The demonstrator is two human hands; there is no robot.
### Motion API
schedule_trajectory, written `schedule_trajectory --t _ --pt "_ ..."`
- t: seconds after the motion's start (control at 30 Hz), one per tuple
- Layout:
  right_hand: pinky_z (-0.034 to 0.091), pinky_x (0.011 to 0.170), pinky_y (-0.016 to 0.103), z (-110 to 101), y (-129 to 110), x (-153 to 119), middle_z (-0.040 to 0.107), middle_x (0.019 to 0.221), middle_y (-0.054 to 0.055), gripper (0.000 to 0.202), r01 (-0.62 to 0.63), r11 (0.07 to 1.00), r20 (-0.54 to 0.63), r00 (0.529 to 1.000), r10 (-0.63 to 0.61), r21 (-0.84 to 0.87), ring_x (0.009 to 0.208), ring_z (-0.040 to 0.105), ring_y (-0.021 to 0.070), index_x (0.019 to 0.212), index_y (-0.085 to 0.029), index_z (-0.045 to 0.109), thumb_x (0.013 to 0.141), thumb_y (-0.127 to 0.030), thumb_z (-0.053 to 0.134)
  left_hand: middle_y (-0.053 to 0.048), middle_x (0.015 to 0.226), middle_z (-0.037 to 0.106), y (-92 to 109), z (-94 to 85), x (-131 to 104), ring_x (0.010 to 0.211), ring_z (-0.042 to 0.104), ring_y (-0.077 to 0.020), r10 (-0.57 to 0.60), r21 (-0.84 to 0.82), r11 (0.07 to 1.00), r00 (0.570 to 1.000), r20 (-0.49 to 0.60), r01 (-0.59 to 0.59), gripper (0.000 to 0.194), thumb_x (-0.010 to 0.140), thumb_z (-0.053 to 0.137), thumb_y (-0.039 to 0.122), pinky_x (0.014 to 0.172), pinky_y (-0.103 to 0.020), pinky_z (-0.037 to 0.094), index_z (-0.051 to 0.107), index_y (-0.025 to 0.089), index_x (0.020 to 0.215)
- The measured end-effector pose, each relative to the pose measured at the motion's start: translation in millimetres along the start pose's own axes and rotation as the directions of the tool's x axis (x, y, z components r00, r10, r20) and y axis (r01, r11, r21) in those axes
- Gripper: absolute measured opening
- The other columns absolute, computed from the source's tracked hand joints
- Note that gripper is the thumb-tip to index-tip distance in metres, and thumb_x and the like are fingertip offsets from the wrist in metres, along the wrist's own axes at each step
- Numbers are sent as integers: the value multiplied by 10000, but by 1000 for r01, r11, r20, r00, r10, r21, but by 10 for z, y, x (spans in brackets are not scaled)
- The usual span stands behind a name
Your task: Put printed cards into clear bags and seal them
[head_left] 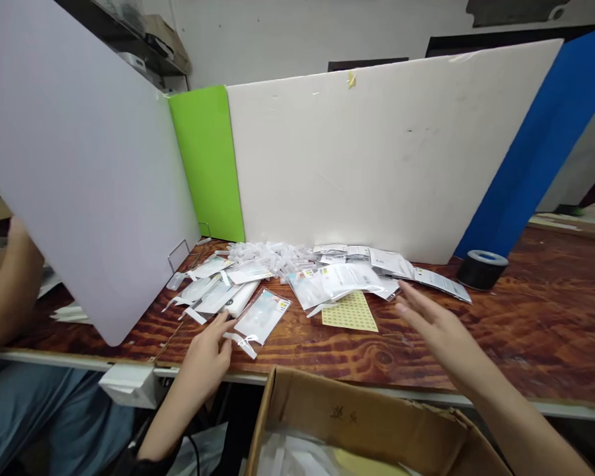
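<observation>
"Fingers (412, 299) of the right hand (439, 328): how do they stand?"

"Slightly apart and holding nothing, near the overlapping white packets (352, 277) that partly cover a yellow sticker sheet (350, 314)."

"And the left hand (205, 354)?"

"Thumb and index apart, nothing gripped. Its fingertips are right by the packets; I cannot tell whether they touch."

"Which packet is nearest?"

"A flat clear-and-white packet (262, 317), lying on the wooden table (550, 337) between the 2 hands, just beside the left. Small clear tubes (272, 256) are heaped behind it."
</observation>
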State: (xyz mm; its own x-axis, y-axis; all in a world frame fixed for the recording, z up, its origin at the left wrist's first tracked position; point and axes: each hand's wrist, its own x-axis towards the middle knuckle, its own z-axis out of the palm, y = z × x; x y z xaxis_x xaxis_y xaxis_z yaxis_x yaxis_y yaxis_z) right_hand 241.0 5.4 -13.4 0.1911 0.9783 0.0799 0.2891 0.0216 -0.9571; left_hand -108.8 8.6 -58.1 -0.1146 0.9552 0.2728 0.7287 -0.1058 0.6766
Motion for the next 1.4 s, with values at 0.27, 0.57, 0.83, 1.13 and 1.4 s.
schedule_trajectory --t 0.27,0.57,0.83,1.13,1.4 --pt "231 1113 499 277 32 -158 182 1544 64 693 193 944 293 950 -111 -268 1405 178 303 1432 -224 346 851 -584 460 -154 1243 602 -170 385 119 1286 415 -352 214 250 950 973 -90 -186 266 768 444 113 1085 -511 291 685 155 874" --pt "382 1030 496 400 -130 -464 294 1503 115 805 511 801 454 821 -346 -312 1335 348 327 1497 -262 43 870 -410 525 -34 786 742 1008 -52 -46 784 664 -253 100 -273 952 985 -142 -136 168 764 624 325 699 -282 485 733 198 765" --pt "572 783 361 324 -225 -634 530 1329 98 702 862 467 311 506 -805 -195 1094 604 237 1475 -354 26 919 -137 396 -64 664 693 1730 -34 26 613 615 -169 173 -707 697 929 327 119 324 772 632 424 578 -233 457 678 121 667" --pt "559 454 182 76 -184 -648 477 1376 84 659 706 646 41 684 -729 -289 1037 631 241 1475 -357 144 914 -227 464 -96 827 719 1659 421 -111 746 668 -182 405 -917 208 823 398 341 288 827 622 355 700 -270 515 690 131 994" --pt "592 645 229 114 -164 -569 563 1234 60 482 585 787 196 810 -553 -198 1051 607 215 1336 -354 383 885 -280 537 -63 726 699 1610 504 -147 644 640 -154 243 -902 248 879 410 352 226 810 642 324 526 -197 453 712 130 902"
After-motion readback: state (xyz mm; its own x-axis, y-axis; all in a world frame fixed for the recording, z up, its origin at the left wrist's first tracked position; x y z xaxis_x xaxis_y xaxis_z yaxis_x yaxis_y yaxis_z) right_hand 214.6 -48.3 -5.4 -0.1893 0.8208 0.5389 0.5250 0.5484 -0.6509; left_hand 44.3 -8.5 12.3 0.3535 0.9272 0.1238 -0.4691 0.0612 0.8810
